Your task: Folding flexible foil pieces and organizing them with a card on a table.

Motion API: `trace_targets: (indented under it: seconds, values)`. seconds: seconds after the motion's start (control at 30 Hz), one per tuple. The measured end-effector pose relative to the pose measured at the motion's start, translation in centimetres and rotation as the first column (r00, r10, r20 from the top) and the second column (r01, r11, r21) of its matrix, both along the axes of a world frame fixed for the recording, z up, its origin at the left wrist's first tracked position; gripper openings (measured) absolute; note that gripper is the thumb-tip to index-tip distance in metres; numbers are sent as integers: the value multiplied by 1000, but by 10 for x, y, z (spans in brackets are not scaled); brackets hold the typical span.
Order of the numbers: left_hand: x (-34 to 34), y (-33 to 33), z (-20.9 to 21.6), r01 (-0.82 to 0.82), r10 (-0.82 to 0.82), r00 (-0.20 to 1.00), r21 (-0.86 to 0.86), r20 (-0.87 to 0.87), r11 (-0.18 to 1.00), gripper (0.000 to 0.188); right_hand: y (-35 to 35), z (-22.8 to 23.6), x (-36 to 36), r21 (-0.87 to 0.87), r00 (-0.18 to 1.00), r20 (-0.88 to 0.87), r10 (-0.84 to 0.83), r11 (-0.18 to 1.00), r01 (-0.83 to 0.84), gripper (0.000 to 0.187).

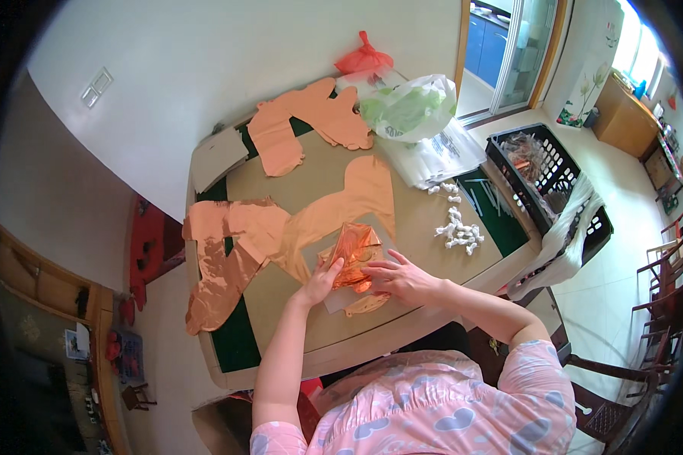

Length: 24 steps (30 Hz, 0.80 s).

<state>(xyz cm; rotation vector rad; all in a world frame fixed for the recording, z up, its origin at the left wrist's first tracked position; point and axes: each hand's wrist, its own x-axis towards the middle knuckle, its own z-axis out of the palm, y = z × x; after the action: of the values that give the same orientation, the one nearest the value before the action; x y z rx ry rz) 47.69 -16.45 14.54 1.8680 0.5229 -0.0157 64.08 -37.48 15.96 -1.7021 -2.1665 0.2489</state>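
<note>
A folded shiny copper-coloured foil balloon [359,246] lies in front of me at the table's near side, over a pale grey sheet [334,305]. My left hand [320,282] grips its left edge, fingers closed against the foil. From the right, my right hand [408,280] rests on the foil with its fingers stretched and apart. A flap of copper foil [366,305] sticks out below the hands. Flat, unfilled foil balloons of the same colour lie beyond: a large one [341,208] just behind, a creased one [231,258] to the left, another [284,125] at the far side.
Small white knotted bundles [459,231] and thin pale sticks [489,197] lie on the table's right. Clear plastic bags [436,155], a green-and-white bag [413,106] and a red bag [364,57] sit behind. A black crate [539,152] stands at right; grey sheets [218,159] lie far left.
</note>
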Motion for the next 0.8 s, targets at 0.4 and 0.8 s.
trace_targets:
  seconds: [0.4,0.8]
  values:
    - [2,10,-6,-94,108,994,-364,18,926,59,46,-20,-8,181,941,-16,-339,924,336,42]
    - [1,1,1,92,-89,991,28,-96,995,61,53,-16,-19,177,854,77,-515,850,497,33]
